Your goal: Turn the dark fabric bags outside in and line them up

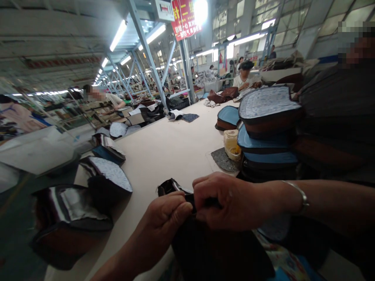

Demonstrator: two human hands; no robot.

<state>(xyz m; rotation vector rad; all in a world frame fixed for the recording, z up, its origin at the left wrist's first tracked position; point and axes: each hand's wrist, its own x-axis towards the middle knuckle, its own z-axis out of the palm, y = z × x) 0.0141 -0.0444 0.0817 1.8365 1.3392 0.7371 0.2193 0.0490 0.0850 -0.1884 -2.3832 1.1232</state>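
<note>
A dark fabric piece [216, 249], black with a brownish tone, hangs near the table's front edge. My left hand [170, 212] is closed on its upper edge, thumb and fingers pinched together. Right beside it, my right hand [225, 201] grips the same edge with curled fingers; a metal bangle [303, 197] is on that wrist. A black flap of the piece [166, 186] sticks up just beyond the left hand. Its lower part is dark, and the detail there cannot be made out.
The pale table [158, 144] stretches ahead. Stacked padded pieces [266, 113] with blue and patterned tops stand at right, beside a cut-open yellowish container [232, 144] and a grey scrap [224, 159]. More sewn pieces [70, 218] line the left edge. A person [336, 101] is close at right.
</note>
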